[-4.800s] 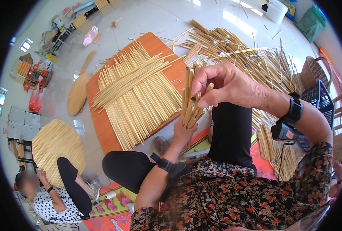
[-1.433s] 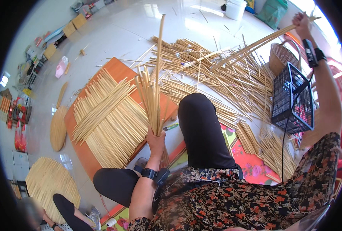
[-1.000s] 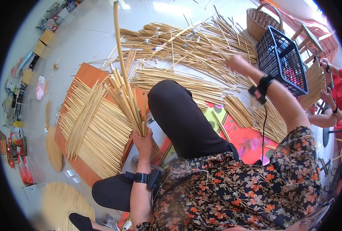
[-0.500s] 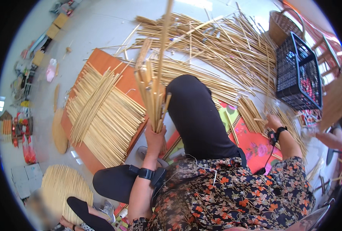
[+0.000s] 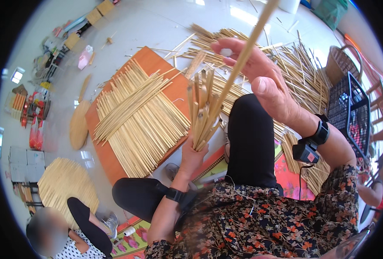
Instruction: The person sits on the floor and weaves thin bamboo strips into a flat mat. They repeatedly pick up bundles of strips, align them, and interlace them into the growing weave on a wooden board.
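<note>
Left fingers point(image 5: 198, 151) tight around stalk bundle point(image 5: 200, 115), right fingers point(image 5: 233, 43) loose near 1 long stalk point(image 5: 237, 71), reddish label point(image 5: 311, 158) on wrist box point(image 5: 302, 152)

A row of stalks point(image 5: 150, 134) lies on the tabletop point(image 5: 103, 153), other stalks point(image 5: 133, 103) laid across it. Right of these, a bundle point(image 5: 201, 115) stands in the grip of the left hand point(image 5: 194, 155). Farther right, a wicker basket point(image 5: 339, 65) sits behind a plastic crate point(image 5: 351, 113).

Head view: I look out from the wearer's head, through the left lens of a side-by-side pair.
Facing: down and forward over the floral shirt point(image 5: 260, 220).
Nearness: close on the raised right hand point(image 5: 269, 80), farther from the orange board point(image 5: 107, 162).
Reach: wide fisheye, tiled floor point(image 5: 148, 26) included, black at the rim.
</note>
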The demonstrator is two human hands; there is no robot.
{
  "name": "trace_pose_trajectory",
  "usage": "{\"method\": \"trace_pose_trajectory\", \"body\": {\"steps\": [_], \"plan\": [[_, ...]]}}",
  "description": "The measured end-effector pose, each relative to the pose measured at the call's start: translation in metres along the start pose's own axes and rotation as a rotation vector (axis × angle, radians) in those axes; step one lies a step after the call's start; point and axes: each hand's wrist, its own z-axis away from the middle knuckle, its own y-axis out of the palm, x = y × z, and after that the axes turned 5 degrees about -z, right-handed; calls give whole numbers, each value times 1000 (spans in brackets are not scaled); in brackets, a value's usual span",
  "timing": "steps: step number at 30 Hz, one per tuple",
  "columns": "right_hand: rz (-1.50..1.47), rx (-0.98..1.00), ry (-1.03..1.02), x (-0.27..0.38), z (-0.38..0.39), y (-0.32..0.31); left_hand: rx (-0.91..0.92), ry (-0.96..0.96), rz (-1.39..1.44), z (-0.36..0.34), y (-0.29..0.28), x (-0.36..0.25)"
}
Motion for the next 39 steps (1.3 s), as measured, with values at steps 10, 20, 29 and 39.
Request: {"method": "trace_pose_trajectory", "body": {"steps": [10,20,29,39], "plan": [[-34,296,-227,72,-63,77,37,177,31,1,-15,28],[772,537,-551,16,-41,122,-15,77,6,6,-21,21],[286,421,-142,51,-69,104,-9,64,-37,9,-31,14],[480,561,-107,51,-57,82,18,41,-72,8,-32,9]]}}
